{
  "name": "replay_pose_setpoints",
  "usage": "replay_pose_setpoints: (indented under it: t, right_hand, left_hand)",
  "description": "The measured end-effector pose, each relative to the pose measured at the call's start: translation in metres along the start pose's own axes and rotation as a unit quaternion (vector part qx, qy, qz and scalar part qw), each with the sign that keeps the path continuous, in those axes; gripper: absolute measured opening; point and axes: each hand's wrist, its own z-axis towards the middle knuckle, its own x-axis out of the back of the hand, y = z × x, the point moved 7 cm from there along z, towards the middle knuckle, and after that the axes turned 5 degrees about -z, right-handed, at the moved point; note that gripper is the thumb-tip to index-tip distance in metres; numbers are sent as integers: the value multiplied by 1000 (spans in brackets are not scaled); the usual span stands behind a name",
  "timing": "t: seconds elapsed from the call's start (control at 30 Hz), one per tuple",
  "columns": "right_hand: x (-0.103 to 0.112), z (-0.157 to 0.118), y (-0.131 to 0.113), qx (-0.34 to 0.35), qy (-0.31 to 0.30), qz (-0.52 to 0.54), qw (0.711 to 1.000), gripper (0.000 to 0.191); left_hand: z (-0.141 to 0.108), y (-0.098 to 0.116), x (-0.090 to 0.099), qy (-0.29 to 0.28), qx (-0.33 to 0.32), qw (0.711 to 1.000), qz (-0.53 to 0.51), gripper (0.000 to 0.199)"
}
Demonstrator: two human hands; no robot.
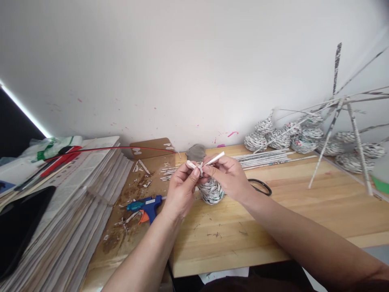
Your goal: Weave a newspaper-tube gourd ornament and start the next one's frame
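Note:
A woven paper piece [212,191], rounded and made of printed strips, sits on the wooden table below my hands. My left hand [183,184] pinches a white paper strip [191,164] at the top of the piece between thumb and fingers. Close beside it, my right hand [226,174] is closed on a white paper tube [217,157] that points up to the right. The fingertips of both hands nearly meet where the strips cross. My fingers partly hide the top of the woven piece.
A blue glue gun [151,207] lies left on stained cardboard [121,227], beside stacked newspapers [100,194]. Paper sticks [261,160] and black-handled scissors [259,186] lie behind and right. Woven gourd shapes [279,138] and a stick frame [355,134] stand at right.

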Motion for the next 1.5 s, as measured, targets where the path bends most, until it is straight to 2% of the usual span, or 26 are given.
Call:
replay_pose_setpoints:
  t: [0.1, 0.3, 0.5, 0.87, 0.93, 1.1, 1.33, 1.5]
  right_hand:
    - [-1, -1, -3, 17, 15, 13, 1000, 17]
    - [1, 1, 10, -27, -3, 55, 998, 17]
    - [-5, 1, 8, -47, -72, 89, 992, 14]
    - [-8, -1, 7, -31, -154, 108, 982, 11]
    - [-6, 0, 9, -36, -148, 104, 983, 15]
    - [1, 6, 19, -62, -112, 81, 988, 42]
    - [9, 7, 15, -24, -26, -14, 999, 34]
    - [13, 3, 12, -25, 20, -85, 996, 34]
  left_hand:
    - [1, 0, -1, -10, 20, 1000, -5, 23]
    - [0, 0, -3, -35, 68, 997, -7, 25]
    - [-4, -1, -7, -67, 95, 993, -10, 21]
    - [-9, -4, -10, -54, 133, 990, 7, 28]
    - [-9, -5, -9, -37, 126, 991, 8, 29]
    - [-6, -3, -8, -3, 91, 996, 4, 27]
    - [-3, 2, -1, 45, 20, 999, 12, 26]
    - [-3, 3, 2, 60, 0, 998, 11, 23]
